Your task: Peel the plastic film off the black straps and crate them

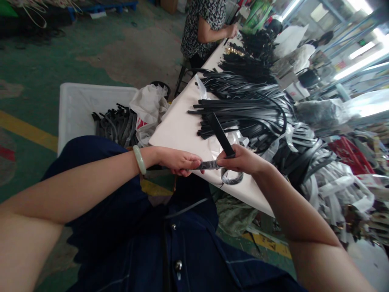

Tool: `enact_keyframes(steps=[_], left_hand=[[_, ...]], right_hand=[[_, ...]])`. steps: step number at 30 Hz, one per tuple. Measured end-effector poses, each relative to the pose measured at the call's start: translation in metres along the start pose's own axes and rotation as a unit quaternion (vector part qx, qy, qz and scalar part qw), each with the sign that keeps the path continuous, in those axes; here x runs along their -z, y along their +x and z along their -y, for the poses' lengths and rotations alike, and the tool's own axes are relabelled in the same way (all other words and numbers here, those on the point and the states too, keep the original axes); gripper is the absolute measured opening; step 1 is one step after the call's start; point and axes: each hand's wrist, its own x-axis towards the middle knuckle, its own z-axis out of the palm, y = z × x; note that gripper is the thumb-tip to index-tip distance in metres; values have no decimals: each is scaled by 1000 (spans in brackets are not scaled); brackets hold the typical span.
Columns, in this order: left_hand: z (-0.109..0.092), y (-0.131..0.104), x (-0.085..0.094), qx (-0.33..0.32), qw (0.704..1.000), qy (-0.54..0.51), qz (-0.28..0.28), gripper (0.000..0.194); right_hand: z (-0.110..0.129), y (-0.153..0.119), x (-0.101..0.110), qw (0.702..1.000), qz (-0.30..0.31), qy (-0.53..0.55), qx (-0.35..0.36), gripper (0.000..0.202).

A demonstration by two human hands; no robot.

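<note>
A black strap [221,134], partly wrapped in clear film, is held between my two hands near the table's front edge. My left hand [179,161] pinches one part of it. My right hand [241,159] is closed on the strap at the right, and a flat black end sticks up and to the left from its fingers. Below my right hand hangs a curled, film-covered loop [232,177]. Behind it, long black straps [243,109] lie in bundles on the white table [176,129].
A white bin [73,109] at the left holds black straps [117,123] and a white plastic bag [148,103]. A person [203,30] works at the table's far end. Plastic-wrapped bundles [337,190] lie at the right.
</note>
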Motion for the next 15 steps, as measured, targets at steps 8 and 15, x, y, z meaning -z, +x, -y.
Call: enact_keyframes(steps=[8, 15], left_hand=[[-7, 4, 0, 34, 999, 16, 18, 52], [-9, 10, -5, -49, 999, -14, -8, 60]], right_hand=[[11, 9, -13, 983, -27, -181, 21, 41], [21, 10, -43, 985, -51, -159, 39, 43]])
